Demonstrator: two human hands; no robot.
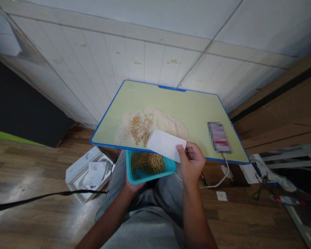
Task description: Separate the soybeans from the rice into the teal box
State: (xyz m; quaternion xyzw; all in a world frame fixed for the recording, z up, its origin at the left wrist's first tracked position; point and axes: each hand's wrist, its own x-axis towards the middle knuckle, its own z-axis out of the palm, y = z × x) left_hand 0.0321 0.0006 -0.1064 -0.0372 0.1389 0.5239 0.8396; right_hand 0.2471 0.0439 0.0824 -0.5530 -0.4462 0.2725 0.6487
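My right hand (192,159) pinches a white card (166,142) between thumb and fingers. The card is tilted over the near edge of the small yellow-green table (194,103), its far end beside a scatter of yellow soybeans (140,128). Those beans lie on and among pale rice-like grains (172,122). Below the table edge, my left hand (134,186) supports a teal plastic basket (150,178) from underneath; most of its fingers are hidden. Inside the basket is a heap of soybeans (147,163), with a bit of the bottom showing at the left.
A phone (219,137) with a white cable (226,173) lies at the table's right. An open white box (89,173) with papers sits on the floor to the left. Cardboard boxes (280,110) stand at right, and a panelled wall (134,55) is behind the table.
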